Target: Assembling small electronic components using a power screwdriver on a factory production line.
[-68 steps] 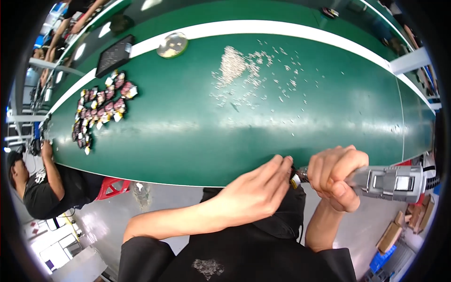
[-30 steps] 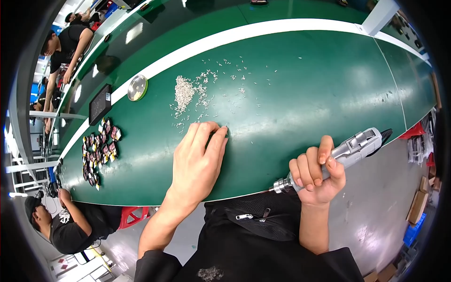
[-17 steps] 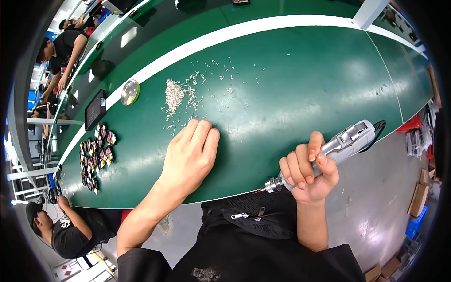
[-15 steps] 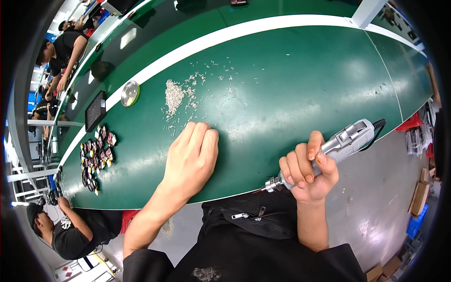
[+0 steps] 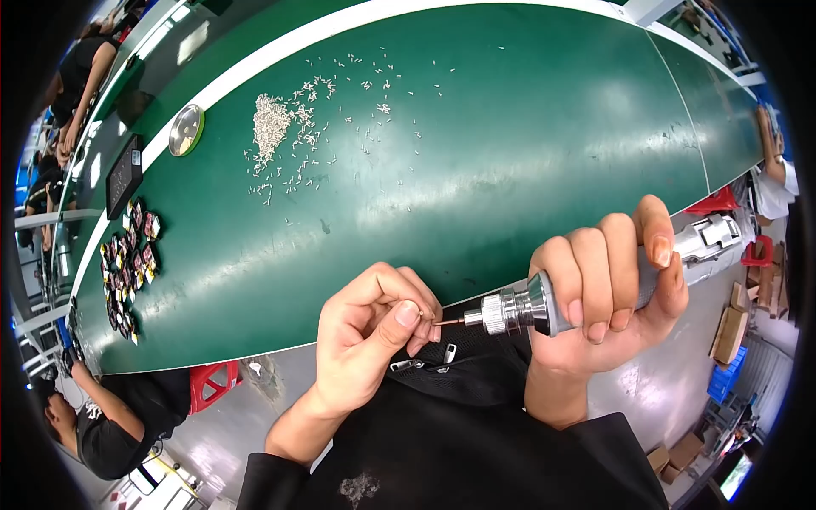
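- since half a second ago, the left hand (image 5: 374, 327) has come to the tip of the power screwdriver (image 5: 542, 304); its fingers curl in, whether around anything cannot be told.
- the right hand (image 5: 608, 285) wraps the screwdriver's body, by the table's (image 5: 527, 153) near edge.
- the bit (image 5: 450, 322) points left; the long axis, steeper before, now rises gently rightward.

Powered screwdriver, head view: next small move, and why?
Probably ease the left hand slightly right, lining the small pale piece in its pinch up with the bit. The right hand grips the powered screwdriver with the bit pointing left at that pinch, its tip close by; whether tip and piece touch is too small to tell.
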